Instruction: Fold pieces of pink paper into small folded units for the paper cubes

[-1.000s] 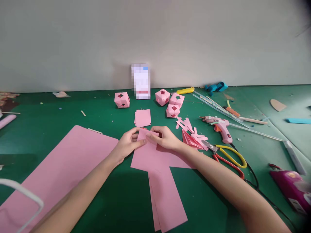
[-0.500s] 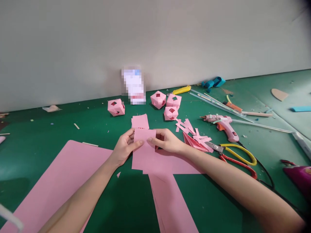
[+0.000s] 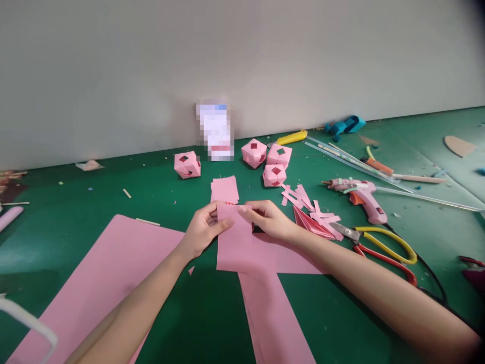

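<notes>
A pink paper piece (image 3: pixel 235 248) is held upright over the table between my two hands. My left hand (image 3: pixel 204 228) pinches its upper left side, thumb in front and fingers behind. My right hand (image 3: pixel 271 218) grips the upper right edge the same way. Just beyond the fingers lies a small stack of pink paper squares (image 3: pixel 225 188). Below and behind the held piece are a pink sheet (image 3: pixel 291 255) reaching right and long pink paper strips (image 3: pixel 278 313) running toward me.
Several folded pink paper balls (image 3: pixel 254 153) stand near the wall by a propped, blurred phone-like object (image 3: pixel 217 130). To the right lie a pink glue gun (image 3: pixel 366 197), scissors (image 3: pixel 386 242), pink offcuts (image 3: pixel 303 196) and a yellow cutter (image 3: pixel 292 137). A large pink sheet (image 3: pixel 125 263) covers the left.
The whole view has shifted, so things appear a little farther right. Both hands keep their hold on the pink paper, with hardly any other movement.
</notes>
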Action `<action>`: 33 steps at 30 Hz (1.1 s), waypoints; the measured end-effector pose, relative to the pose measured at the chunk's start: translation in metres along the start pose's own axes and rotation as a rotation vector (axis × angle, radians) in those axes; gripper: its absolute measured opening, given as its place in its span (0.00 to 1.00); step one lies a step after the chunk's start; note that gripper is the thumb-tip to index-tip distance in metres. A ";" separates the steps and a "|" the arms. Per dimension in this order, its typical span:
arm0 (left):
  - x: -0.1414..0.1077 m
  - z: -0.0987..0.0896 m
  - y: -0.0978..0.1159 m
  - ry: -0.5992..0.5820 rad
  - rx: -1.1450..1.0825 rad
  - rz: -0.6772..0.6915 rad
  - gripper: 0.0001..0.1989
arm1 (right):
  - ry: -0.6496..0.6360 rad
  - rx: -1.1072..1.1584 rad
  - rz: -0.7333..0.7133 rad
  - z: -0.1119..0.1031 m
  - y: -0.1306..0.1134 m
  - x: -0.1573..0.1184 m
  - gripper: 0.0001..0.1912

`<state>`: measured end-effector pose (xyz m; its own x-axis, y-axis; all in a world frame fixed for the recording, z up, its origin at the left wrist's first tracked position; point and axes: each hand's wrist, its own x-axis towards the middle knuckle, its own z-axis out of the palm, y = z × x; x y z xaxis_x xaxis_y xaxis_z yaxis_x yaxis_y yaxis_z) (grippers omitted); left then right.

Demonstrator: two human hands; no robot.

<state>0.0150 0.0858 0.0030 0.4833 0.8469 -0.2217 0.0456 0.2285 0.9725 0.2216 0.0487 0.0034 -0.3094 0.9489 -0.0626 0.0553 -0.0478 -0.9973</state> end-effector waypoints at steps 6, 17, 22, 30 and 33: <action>-0.001 -0.001 0.000 -0.002 0.022 0.008 0.23 | 0.024 -0.126 -0.056 -0.003 0.004 0.001 0.27; 0.000 0.000 -0.001 0.013 0.000 0.015 0.22 | 0.061 -0.083 -0.030 0.000 0.001 0.001 0.29; 0.000 0.001 -0.002 0.010 0.012 0.033 0.22 | 0.085 -0.142 -0.070 0.000 0.004 -0.001 0.28; 0.002 -0.002 -0.003 0.018 0.003 0.052 0.23 | 0.071 -0.123 -0.083 0.001 0.003 0.001 0.25; 0.003 -0.004 -0.005 -0.024 -0.012 0.041 0.23 | 0.015 -0.042 -0.029 0.001 0.000 0.000 0.22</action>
<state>0.0126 0.0887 -0.0023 0.5052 0.8440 -0.1798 0.0150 0.1997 0.9797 0.2208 0.0487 0.0036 -0.2973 0.9542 -0.0324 0.0859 -0.0071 -0.9963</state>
